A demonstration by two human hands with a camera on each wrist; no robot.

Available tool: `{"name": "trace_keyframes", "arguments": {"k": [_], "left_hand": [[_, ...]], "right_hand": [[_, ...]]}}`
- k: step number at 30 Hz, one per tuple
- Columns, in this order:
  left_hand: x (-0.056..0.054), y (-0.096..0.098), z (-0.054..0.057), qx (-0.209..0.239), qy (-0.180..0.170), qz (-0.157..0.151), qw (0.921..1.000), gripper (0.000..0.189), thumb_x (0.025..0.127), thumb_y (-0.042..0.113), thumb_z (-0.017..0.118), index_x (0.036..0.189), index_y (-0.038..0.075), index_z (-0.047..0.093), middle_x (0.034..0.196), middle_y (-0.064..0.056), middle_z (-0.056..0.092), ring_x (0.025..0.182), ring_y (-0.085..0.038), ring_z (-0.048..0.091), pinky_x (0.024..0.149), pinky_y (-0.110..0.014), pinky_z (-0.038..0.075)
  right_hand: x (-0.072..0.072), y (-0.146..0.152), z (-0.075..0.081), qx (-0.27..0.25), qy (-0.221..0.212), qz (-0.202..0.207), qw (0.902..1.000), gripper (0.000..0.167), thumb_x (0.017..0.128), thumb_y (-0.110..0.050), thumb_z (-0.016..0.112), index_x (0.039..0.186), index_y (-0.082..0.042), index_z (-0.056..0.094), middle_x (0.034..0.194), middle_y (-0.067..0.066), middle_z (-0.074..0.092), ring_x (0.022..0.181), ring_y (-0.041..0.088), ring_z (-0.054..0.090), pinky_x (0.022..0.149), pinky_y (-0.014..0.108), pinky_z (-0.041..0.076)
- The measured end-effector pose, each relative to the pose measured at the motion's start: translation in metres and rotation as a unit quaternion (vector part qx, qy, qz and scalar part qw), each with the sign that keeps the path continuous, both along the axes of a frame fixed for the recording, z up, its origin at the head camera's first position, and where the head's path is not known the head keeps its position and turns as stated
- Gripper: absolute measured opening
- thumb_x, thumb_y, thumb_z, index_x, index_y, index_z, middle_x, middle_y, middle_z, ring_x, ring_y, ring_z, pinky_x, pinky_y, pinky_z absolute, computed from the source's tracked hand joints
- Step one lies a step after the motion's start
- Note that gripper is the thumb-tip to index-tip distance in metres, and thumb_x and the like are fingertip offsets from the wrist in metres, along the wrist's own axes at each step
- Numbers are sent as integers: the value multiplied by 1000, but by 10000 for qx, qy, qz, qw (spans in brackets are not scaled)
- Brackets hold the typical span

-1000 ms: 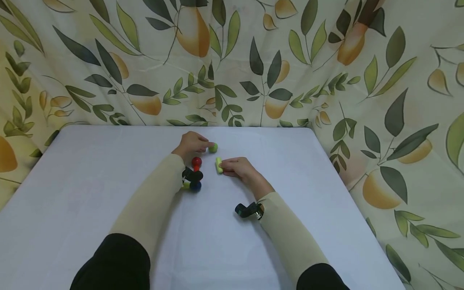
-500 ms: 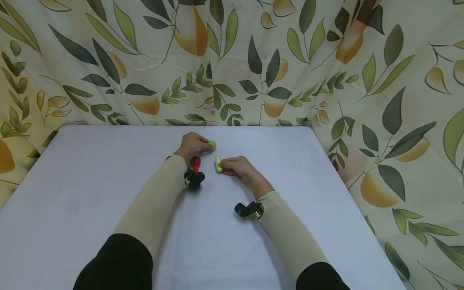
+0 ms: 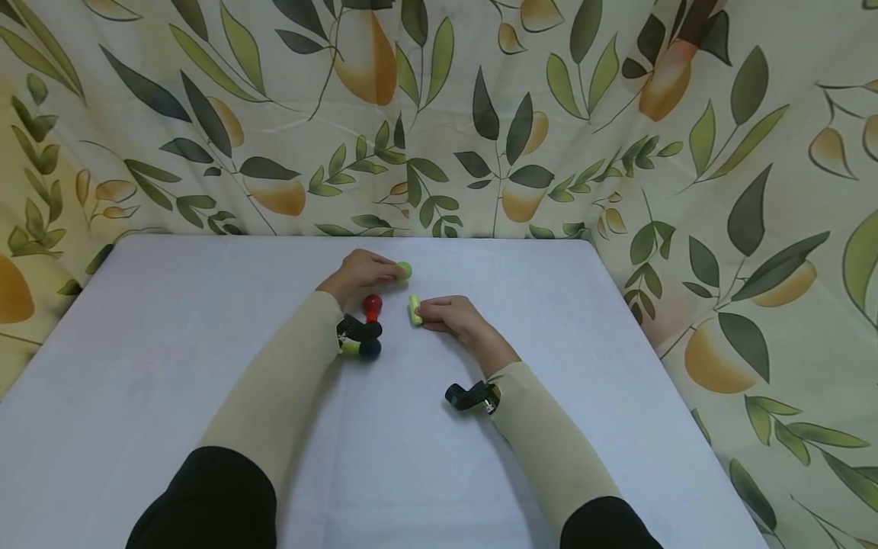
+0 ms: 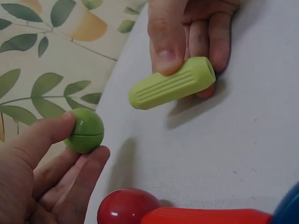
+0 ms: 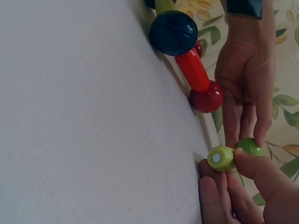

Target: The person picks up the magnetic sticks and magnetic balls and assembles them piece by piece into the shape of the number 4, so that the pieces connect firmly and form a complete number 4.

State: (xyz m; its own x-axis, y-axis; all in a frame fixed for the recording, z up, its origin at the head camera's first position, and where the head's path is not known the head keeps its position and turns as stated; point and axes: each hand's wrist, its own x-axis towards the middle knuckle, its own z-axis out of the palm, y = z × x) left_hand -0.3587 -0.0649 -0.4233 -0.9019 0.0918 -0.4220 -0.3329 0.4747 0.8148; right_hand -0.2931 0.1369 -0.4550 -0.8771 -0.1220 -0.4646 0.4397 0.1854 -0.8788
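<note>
Between thumb and fingers my left hand (image 3: 363, 273) pinches a small shiny green ball (image 4: 86, 130) with a seam round it. My right hand (image 3: 456, 319) holds a yellow-green ribbed rod (image 4: 173, 84) by thumb and fingers, its end showing a hole in the left wrist view. Ball and rod are apart, the ball farther back on the table. Beside my left wrist lies a joined piece: a red ball (image 5: 206, 96), a red rod (image 5: 192, 70) and a dark blue ball (image 5: 174, 32). Another yellow-green rod (image 3: 350, 348) meets the blue ball; my left sleeve partly hides this piece.
A white table (image 3: 549, 427) lies under both arms. Leaf-and-fruit patterned cloth (image 3: 494, 114) hangs behind it and to the sides. Black wrist cameras (image 3: 469, 396) stick out from both wrists, the left one over the joined piece.
My left hand has shifted slightly toward the table's back edge with the green ball. The right hand and its rod have stayed almost still.
</note>
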Motion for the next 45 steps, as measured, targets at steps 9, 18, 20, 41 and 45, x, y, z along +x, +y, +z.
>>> {"name": "trace_keyframes", "arguments": {"k": [9, 18, 20, 41, 45], "left_hand": [[8, -3, 4, 760, -407, -248, 9960, 44, 82, 31, 81, 120, 9, 70, 108, -4, 75, 105, -14, 67, 103, -31, 45], [8, 4, 4, 1010, -492, -479, 9925, 46, 82, 24, 80, 122, 4, 68, 114, -9, 73, 101, -14, 69, 102, -30, 47], [9, 5, 4, 1014, -494, -517, 9923, 47, 83, 23, 80, 124, 4, 67, 116, -10, 72, 100, -13, 70, 103, -30, 46], [13, 7, 7, 231, -113, -964, 9950, 45, 83, 27, 80, 121, 6, 70, 117, -10, 71, 122, -21, 58, 111, -35, 36], [13, 8, 7, 230, -118, -924, 9954, 45, 83, 27, 80, 121, 6, 70, 117, -10, 71, 121, -21, 59, 112, -35, 36]], "right_hand": [[-1, 3, -2, -79, 29, -35, 10000, 36, 90, -11, 72, 122, 2, 66, 119, 16, 69, 89, 13, 70, 83, 26, 57], [-2, 3, -2, -102, 68, 27, 9999, 36, 91, -11, 71, 123, 3, 65, 120, 17, 68, 92, 15, 70, 84, 26, 57], [-1, 3, -2, -108, 85, 37, 9999, 35, 91, -11, 71, 123, 3, 65, 121, 17, 67, 93, 15, 70, 84, 26, 57], [1, 2, -1, -207, 196, 42, 9996, 36, 90, -8, 71, 123, 4, 65, 124, 19, 66, 92, 15, 70, 85, 26, 57], [1, 2, -1, -177, 215, 60, 9996, 37, 89, -9, 72, 123, 3, 65, 124, 19, 66, 94, 15, 70, 85, 27, 57]]}}
